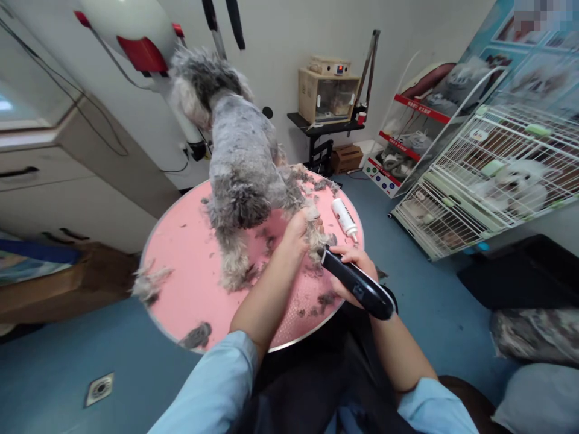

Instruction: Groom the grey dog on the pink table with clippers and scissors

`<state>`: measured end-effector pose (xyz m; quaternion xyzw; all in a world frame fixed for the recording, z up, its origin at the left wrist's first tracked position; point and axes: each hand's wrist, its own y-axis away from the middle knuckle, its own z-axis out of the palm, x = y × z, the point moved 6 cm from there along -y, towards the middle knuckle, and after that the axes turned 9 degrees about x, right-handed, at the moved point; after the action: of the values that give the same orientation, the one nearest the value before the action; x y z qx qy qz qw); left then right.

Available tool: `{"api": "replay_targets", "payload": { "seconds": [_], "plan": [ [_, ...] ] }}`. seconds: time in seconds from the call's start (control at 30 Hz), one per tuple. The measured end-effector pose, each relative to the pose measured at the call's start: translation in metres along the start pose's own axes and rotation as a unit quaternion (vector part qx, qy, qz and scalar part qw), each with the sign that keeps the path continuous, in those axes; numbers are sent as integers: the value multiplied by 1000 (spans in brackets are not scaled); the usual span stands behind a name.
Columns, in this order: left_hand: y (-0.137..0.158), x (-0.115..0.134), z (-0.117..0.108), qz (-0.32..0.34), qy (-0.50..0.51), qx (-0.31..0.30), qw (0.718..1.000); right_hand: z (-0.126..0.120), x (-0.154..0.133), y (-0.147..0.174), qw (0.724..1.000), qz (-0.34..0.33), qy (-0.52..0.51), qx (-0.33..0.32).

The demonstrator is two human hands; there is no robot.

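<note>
A grey dog with a closely trimmed back stands on a round pink grooming table, its rear toward me and its head turned left. My left hand is wrapped round the dog's right hind leg, which is drawn out toward me. Black hair clippers lie in my right hand, with the blade end at the fur of that held paw. A white bottle lies on its side by the table's right edge. Loose tufts of cut fur are scattered over the tabletop.
At the right, a white dog sits inside a wire cage. A rack with bags and a small wooden cabinet stand behind. Drawers line the left side, and a dryer hangs near the grey dog's head.
</note>
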<state>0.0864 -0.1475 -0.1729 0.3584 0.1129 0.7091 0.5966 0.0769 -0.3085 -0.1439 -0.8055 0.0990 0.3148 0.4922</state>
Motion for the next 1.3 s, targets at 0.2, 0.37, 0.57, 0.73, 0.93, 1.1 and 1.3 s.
{"api": "replay_targets", "payload": {
  "seconds": [0.2,0.37,0.57,0.73,0.93,1.1,1.3],
  "plan": [
    [-2,10,-5,32,-37,17,999,26,-18,-23,970,85,210,-82],
    [-1,5,-5,1,-18,17,1000,3,-17,-3,991,75,97,60],
    [-1,3,0,3,-4,1,1000,-4,-9,33,994,7,-5,113],
    [2,7,-3,7,-6,18,1000,1,-8,35,989,31,-24,143],
    [0,9,0,23,57,-15,998,5,-9,38,986,14,3,167],
    [-4,9,-1,33,106,-29,993,15,-12,45,974,-40,66,211],
    [-6,8,1,24,100,-50,993,31,-3,54,967,-78,77,228]
  ]
}}
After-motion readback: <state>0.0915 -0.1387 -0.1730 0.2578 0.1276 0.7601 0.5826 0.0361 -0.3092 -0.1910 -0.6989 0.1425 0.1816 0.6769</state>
